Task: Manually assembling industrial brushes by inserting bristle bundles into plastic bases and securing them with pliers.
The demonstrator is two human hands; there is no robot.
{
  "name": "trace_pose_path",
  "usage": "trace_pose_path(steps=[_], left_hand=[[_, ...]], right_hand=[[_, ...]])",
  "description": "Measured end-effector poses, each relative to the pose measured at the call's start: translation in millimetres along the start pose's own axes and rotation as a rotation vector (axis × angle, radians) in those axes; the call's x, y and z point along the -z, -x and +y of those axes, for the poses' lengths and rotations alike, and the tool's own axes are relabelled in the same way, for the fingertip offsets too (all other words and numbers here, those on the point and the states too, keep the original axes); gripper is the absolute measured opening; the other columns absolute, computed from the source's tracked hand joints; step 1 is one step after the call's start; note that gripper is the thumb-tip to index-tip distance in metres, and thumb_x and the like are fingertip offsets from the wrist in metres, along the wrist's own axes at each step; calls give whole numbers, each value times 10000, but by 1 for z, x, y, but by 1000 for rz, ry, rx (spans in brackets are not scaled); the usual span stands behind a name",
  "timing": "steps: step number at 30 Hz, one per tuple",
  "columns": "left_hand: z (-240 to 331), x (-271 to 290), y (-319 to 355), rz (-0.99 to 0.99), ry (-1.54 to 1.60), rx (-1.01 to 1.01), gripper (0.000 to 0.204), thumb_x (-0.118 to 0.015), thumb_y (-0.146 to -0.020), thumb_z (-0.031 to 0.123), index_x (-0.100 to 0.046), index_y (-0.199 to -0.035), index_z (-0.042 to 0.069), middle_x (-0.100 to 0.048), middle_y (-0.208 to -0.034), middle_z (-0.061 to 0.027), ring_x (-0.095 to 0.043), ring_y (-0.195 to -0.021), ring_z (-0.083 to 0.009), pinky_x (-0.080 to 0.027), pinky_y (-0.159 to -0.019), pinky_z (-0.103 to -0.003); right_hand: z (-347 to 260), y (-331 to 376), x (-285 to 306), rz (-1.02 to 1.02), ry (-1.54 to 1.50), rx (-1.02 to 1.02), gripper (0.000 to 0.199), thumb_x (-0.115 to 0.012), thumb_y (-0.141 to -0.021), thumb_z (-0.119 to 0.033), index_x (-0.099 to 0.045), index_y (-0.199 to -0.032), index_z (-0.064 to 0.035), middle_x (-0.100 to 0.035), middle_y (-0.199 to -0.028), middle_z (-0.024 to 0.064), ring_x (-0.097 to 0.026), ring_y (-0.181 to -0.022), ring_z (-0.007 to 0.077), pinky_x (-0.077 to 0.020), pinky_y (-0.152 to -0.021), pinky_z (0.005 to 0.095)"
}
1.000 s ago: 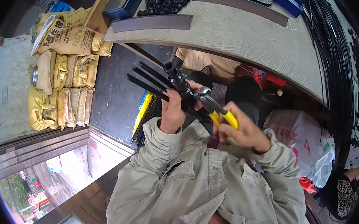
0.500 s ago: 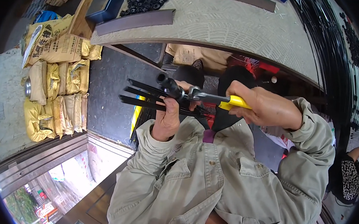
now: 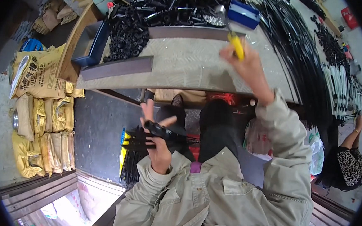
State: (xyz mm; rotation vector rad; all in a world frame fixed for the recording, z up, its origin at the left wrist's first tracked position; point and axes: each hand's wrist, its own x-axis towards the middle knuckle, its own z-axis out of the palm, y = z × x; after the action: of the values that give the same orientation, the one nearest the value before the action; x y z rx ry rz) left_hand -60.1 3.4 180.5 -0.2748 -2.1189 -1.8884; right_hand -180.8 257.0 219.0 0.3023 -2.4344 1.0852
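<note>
My left hand (image 3: 159, 154) is above my lap, with some fingers stretched out and the thumb side holding a short black tubular fitting (image 3: 158, 130) and several thin black rods (image 3: 139, 143). The rods' ends stick out to the left. My right hand (image 3: 250, 69), smeared by motion, is over the far part of the workbench (image 3: 183, 73). In it is a yellow-handled hand tool (image 3: 237, 47), like pliers, tilted with its metal end pointing away. Beyond it lie small metal pieces (image 3: 214, 20) beside a blue box (image 3: 243, 14).
Black fittings (image 3: 129, 36) are heaped at the bench's far left, behind angled metal strips (image 3: 119, 67). Long black rods (image 3: 296, 54) cover the right side. Yellow and brown sacks (image 3: 42, 120) stand at left. Another person (image 3: 349, 166) sits at right.
My right hand has pulled the yellow-handled tool away from the black fitting and raised it over the bench. My left hand has moved left and lower, some fingers now spread. The view has tilted toward the bench.
</note>
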Motion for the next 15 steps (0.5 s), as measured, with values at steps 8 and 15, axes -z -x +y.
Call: trace_pose_path(steps=[8, 15], left_hand=[[8, 0, 4, -250, 366, 199, 613, -210, -925, 506, -454, -1062, -39, -591, -960, -224, -595, -892, -276, -448, -833, -369], [-5, 5, -2, -269, 489, 233, 595, -259, -926, 485, -439, -1132, -43, -585, -970, -181, -584, -880, -235, -450, -808, -349]], right_hand=[[74, -115, -11, -158, 785, -16, 254, -667, -726, -308, -622, -840, -86, -532, -907, 107, -588, -811, 299, -450, -665, 409], [82, -125, -25, -133, 787, 35, 209, -626, -740, -258, -599, -781, -55, -532, -883, 127, -592, -790, 303, -475, -649, 418]])
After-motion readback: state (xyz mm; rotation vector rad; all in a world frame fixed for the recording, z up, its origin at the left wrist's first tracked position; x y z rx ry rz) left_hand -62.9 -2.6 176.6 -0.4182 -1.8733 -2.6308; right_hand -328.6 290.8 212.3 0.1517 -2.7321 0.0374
